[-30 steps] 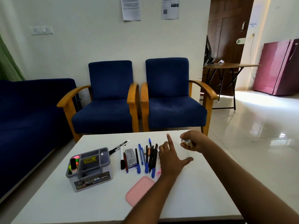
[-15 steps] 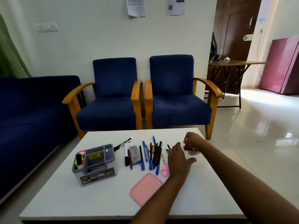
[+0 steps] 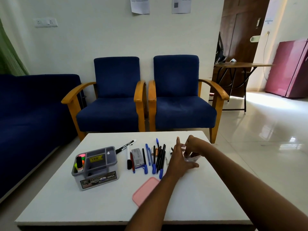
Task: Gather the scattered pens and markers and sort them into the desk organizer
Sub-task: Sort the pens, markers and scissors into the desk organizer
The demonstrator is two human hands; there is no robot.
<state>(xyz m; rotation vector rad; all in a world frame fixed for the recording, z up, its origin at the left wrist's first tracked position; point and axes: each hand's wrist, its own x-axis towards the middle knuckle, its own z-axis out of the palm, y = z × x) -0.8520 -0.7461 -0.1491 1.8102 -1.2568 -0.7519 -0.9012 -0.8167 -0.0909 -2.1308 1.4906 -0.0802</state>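
Note:
A grey desk organizer [image 3: 98, 170] stands on the white table [image 3: 208, 197] at the left, with highlighters [image 3: 80, 161] upright in its left compartment. To its right lie a black marker [image 3: 125, 146], a white marker [image 3: 128, 158], a red pen [image 3: 132, 164], blue pens [image 3: 147, 157] and several black pens [image 3: 160, 157] in a row. My left hand [image 3: 179, 158] rests with straight fingers against a small clear container [image 3: 192, 158]. My right hand [image 3: 194, 145] hovers over its mouth, fingers curled downward; what they hold is hidden.
A pink lid [image 3: 144, 191] lies flat near the table's front, under my left forearm. A small grey box [image 3: 137, 157] sits among the pens. Two blue armchairs [image 3: 176, 100] and a sofa [image 3: 33, 104] stand beyond the table.
My right hand, which held small pale items, came down over the clear container. My left hand slid right from the table to the container's side. The camera moved closer.

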